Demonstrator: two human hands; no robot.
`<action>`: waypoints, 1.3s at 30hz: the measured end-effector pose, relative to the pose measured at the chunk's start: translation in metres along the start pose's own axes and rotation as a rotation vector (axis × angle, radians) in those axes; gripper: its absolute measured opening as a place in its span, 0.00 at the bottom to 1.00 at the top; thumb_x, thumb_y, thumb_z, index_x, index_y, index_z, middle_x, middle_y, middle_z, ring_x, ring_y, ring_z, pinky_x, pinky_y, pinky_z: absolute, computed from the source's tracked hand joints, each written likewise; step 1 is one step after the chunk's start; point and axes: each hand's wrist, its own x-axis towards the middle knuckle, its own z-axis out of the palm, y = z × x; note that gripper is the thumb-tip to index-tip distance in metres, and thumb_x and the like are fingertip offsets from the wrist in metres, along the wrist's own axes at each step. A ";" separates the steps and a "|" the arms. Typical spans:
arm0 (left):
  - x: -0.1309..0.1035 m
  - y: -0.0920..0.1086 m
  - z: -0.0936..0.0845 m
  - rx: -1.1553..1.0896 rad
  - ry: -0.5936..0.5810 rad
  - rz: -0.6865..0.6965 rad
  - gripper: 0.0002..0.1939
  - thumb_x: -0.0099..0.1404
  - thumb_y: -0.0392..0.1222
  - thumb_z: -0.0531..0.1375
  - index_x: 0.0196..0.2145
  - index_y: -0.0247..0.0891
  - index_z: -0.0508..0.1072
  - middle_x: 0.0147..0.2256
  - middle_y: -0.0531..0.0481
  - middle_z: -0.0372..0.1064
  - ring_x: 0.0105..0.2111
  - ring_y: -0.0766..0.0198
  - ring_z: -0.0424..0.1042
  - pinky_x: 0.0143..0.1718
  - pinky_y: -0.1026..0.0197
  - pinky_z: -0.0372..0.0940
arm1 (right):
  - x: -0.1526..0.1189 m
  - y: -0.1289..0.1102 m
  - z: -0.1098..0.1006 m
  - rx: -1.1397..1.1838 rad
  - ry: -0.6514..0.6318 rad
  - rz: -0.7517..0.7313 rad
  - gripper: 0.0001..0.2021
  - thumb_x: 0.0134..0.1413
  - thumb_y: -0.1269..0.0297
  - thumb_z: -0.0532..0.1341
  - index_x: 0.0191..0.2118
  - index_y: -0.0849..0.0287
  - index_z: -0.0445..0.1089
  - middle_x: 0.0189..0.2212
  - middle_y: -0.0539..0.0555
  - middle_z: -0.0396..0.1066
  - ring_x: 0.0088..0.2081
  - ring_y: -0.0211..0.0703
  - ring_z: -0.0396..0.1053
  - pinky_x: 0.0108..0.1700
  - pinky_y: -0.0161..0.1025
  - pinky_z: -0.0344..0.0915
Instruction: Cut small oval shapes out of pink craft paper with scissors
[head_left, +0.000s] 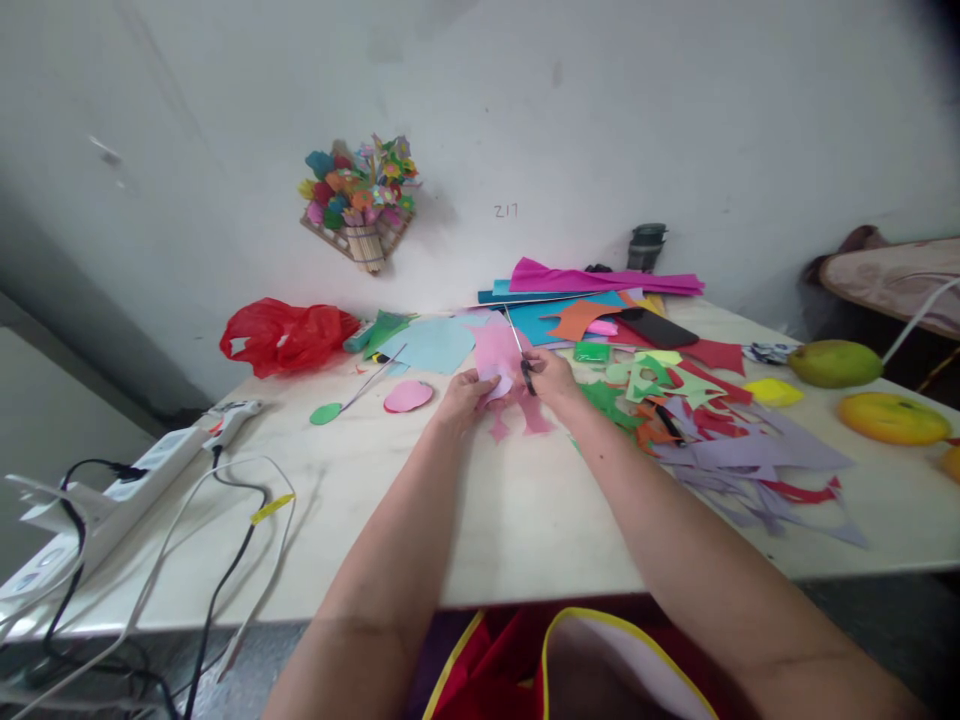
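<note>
My left hand (pixel 466 397) pinches a small pale lilac paper piece (pixel 496 381) against a larger pink paper sheet (pixel 499 342). Cut-out gaps run along the pink sheet's lower edge. In my right hand (pixel 553 378) is a pair of scissors (pixel 516 335), its fingers wrapped round the black handles. The blades point up and away over the pink sheet; whether they are parted I cannot tell. Left of my hands lies a pink paper circle (pixel 409 396) with a red edge showing beneath it. A green paper circle (pixel 325 413) lies farther left, at the end of a thin stem.
Paper scraps (pixel 720 445) are heaped on the right, with a mango (pixel 836 363) beyond them. A black phone (pixel 656 327) rests on coloured sheets at the back. A red plastic bag (pixel 285 335) sits back left. A power strip (pixel 150 480) and cables occupy the left side.
</note>
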 end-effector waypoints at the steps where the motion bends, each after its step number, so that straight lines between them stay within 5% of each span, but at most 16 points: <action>1: 0.000 0.000 -0.001 -0.012 0.029 0.006 0.11 0.47 0.35 0.68 0.28 0.29 0.72 0.24 0.47 0.71 0.21 0.67 0.69 0.21 0.67 0.66 | -0.001 -0.003 -0.004 0.057 0.020 0.027 0.17 0.41 0.63 0.66 0.40 0.60 0.67 0.20 0.47 0.68 0.18 0.34 0.63 0.22 0.32 0.63; 8: 0.000 0.002 -0.009 -0.049 0.115 -0.005 0.11 0.47 0.32 0.67 0.30 0.29 0.72 0.28 0.45 0.72 0.27 0.63 0.72 0.27 0.62 0.70 | -0.012 -0.015 -0.031 -0.030 -0.352 0.150 0.14 0.44 0.57 0.66 0.27 0.61 0.64 0.15 0.51 0.67 0.13 0.33 0.62 0.11 0.28 0.45; 13: -0.002 0.004 -0.011 -0.069 0.149 0.011 0.10 0.48 0.32 0.67 0.30 0.31 0.72 0.28 0.45 0.72 0.26 0.62 0.72 0.27 0.59 0.70 | -0.014 -0.017 -0.048 -0.060 -0.543 0.078 0.16 0.49 0.53 0.62 0.25 0.62 0.64 0.16 0.52 0.68 0.13 0.31 0.61 0.11 0.28 0.46; 23: -0.001 0.002 -0.014 -0.073 0.163 0.043 0.10 0.47 0.32 0.66 0.30 0.32 0.73 0.29 0.45 0.73 0.27 0.61 0.73 0.29 0.60 0.69 | -0.018 -0.020 -0.060 -0.062 -0.582 0.191 0.19 0.51 0.50 0.59 0.35 0.65 0.69 0.15 0.51 0.67 0.13 0.33 0.61 0.13 0.29 0.53; 39: 0.000 0.004 -0.011 -0.057 0.253 0.045 0.09 0.45 0.31 0.65 0.28 0.33 0.73 0.28 0.46 0.72 0.27 0.61 0.72 0.32 0.59 0.67 | -0.022 -0.031 -0.062 -0.053 -0.703 0.286 0.21 0.47 0.47 0.61 0.34 0.64 0.68 0.14 0.50 0.66 0.12 0.33 0.58 0.14 0.30 0.57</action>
